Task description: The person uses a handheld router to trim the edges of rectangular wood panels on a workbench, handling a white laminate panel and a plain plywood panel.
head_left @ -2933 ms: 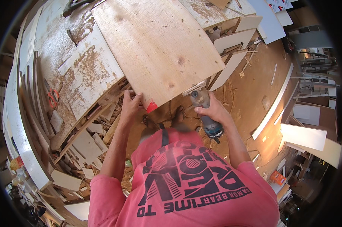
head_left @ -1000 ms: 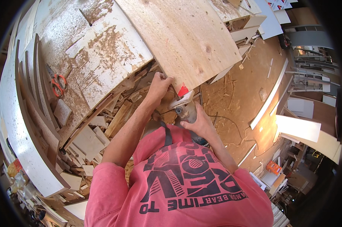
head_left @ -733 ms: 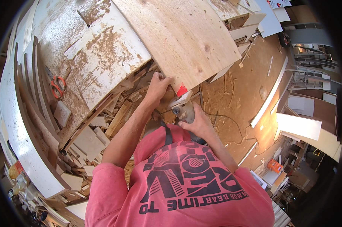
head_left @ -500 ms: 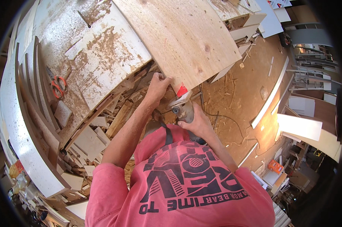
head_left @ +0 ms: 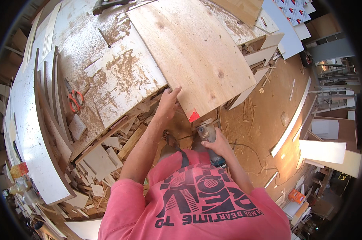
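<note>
A pale plywood board (head_left: pixel 193 52) lies on the worktable, its near end jutting past the table edge. A red patch (head_left: pixel 194 116) marks its near corner. My left hand (head_left: pixel 169 103) is closed on the board's left edge, thumb on top and the other fingers partly hidden. My right hand (head_left: pixel 219 145) is wrapped round a dusty power tool (head_left: pixel 206 132) with a grey metal front and a dark body. The tool is just below the marked corner; its working end is partly hidden, so contact with the board cannot be made out.
The worktable (head_left: pixel 127 86) carries sawdust and orange-handled scissors (head_left: pixel 75 100). Curved white-faced strips (head_left: pixel 31 132) stand at the left. Wood offcuts (head_left: pixel 97 162) pile up below the table edge. A cable (head_left: pixel 251 149) runs over the floor at the right, near a long white strip (head_left: pixel 291 120).
The whole view has shifted, showing more of the table's far side. The power tool in my right hand has moved back toward me from the board's corner. My left hand stays at the board's edge.
</note>
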Motion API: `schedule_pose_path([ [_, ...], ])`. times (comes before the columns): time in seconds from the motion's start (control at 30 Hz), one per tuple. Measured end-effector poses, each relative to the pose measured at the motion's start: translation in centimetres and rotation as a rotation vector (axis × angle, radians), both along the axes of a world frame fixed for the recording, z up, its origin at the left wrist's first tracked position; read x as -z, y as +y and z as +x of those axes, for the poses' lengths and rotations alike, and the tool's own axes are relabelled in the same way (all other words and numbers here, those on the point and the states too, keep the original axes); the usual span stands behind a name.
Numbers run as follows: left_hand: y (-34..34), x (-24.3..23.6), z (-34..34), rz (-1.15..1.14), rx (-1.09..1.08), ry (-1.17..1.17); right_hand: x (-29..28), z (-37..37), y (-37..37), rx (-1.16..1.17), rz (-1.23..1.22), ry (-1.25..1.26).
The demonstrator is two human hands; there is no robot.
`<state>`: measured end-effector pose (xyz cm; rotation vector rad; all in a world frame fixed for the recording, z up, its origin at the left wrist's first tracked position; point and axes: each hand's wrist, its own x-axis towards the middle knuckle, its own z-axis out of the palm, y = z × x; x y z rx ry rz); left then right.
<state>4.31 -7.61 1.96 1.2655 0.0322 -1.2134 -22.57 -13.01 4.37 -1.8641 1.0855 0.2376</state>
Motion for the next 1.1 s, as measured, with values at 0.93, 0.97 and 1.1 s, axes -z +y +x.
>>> schedule_pose_path([
  [0.93, -13.8, -11.7, -21.6, -0.403, -0.992, -0.060, 5.7, -16.4, -36.2, 0.052, 0.208, -0.204],
  [0.97, -14.0, -11.9, -22.2, -0.416, -1.019, -0.059, 5.8, -16.1, -36.9, 0.029, 0.227, -0.200],
  [1.1, -15.5, -10.4, -23.1, -0.513, -1.106, 0.004, 6.6, -15.3, -39.0, 0.024, 0.349, -0.278],
])
